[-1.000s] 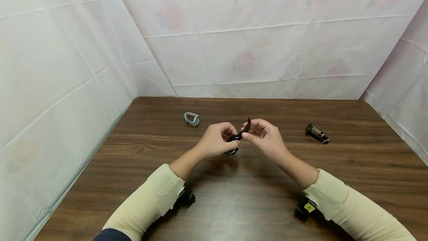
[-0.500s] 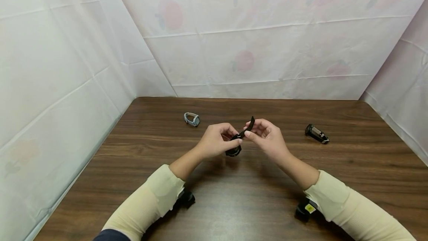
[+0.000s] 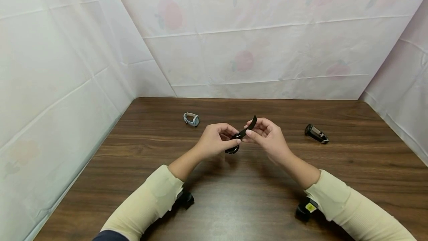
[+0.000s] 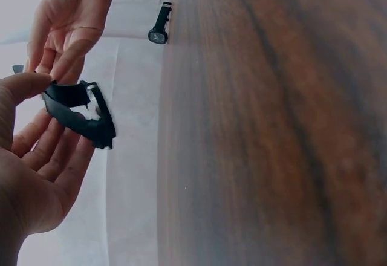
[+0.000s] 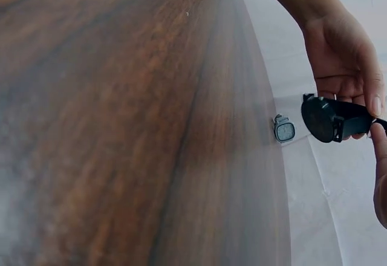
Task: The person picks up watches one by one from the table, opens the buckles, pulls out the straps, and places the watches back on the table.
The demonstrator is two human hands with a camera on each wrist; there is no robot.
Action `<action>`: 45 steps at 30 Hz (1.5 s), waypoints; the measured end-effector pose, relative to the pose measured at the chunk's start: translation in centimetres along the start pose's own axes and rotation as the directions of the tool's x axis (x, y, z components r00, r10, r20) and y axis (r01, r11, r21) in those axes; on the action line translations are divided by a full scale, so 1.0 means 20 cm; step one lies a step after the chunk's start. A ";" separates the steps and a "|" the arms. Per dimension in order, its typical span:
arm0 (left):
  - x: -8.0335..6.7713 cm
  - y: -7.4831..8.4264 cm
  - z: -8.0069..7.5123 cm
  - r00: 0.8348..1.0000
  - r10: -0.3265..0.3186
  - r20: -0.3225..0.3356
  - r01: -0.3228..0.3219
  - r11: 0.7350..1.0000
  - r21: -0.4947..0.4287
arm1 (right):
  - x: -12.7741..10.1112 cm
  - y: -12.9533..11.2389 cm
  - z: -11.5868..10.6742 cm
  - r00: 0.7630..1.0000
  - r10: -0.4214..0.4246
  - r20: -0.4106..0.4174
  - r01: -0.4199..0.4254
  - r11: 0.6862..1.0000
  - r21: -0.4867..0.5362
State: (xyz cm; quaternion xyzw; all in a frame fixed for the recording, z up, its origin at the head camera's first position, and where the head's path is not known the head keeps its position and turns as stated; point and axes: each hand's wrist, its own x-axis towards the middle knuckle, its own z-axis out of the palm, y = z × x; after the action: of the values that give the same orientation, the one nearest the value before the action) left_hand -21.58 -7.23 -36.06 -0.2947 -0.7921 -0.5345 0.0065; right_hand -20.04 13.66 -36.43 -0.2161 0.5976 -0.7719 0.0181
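A black wristwatch (image 3: 238,139) is held above the middle of the brown wooden table (image 3: 234,196) between both hands. My left hand (image 3: 219,140) grips its round case (image 5: 323,119) and buckle end, fingers curled round it. My right hand (image 3: 264,134) pinches the loose strap (image 3: 250,125), which points up and away. In the left wrist view the black watch (image 4: 81,112) lies across my left fingers (image 4: 45,157) with the right hand's fingertips (image 4: 63,66) on it.
A grey watch (image 3: 192,119) lies on the table at the back left and shows as the grey watch (image 5: 284,129) in the right wrist view. Another black watch (image 3: 316,133) lies at the back right, also the far watch (image 4: 159,27). White sheeting walls the table.
The right hand has drawn the strap a little up and to the right, straightening it. The left hand has barely shifted, and the watches on the table have not moved.
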 end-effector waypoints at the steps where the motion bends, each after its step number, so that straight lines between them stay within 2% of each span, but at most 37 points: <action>1: 0.00 0.00 0.00 1.000 0.000 -0.003 0.000 1.000 0.008 | 0.00 0.00 0.00 1.000 0.002 -0.002 -0.002 1.000 -0.001; 9: 0.00 0.00 0.00 1.000 -0.001 -0.021 0.001 1.000 0.026 | 0.00 -0.02 0.01 1.000 0.013 -0.017 -0.013 1.000 -0.002; 19: 0.00 -0.02 0.00 1.000 -0.012 0.003 0.012 1.000 0.001 | 0.00 -0.01 0.01 1.000 0.022 -0.017 -0.022 1.000 -0.003; 26: 0.01 -0.01 0.01 0.999 -0.036 -0.005 0.036 0.999 0.024 | -0.01 -0.01 0.01 1.000 0.023 -0.016 -0.023 1.000 -0.020; 34: 0.01 0.00 0.00 0.998 -0.058 0.037 0.057 0.998 0.039 | -0.01 -0.01 0.01 0.999 0.037 0.007 -0.036 0.996 -0.082; 45: 0.02 0.04 -0.04 0.987 -0.072 0.140 0.062 0.995 0.073 | 0.00 -0.03 0.01 0.999 -0.002 0.050 0.011 0.983 -0.182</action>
State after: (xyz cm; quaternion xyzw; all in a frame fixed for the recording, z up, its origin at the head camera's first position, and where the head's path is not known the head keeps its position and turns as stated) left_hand -21.83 -7.50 -34.90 -0.3049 -0.8178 -0.4846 -0.0582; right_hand -19.90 13.71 -35.80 -0.2380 0.6643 -0.7085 0.0104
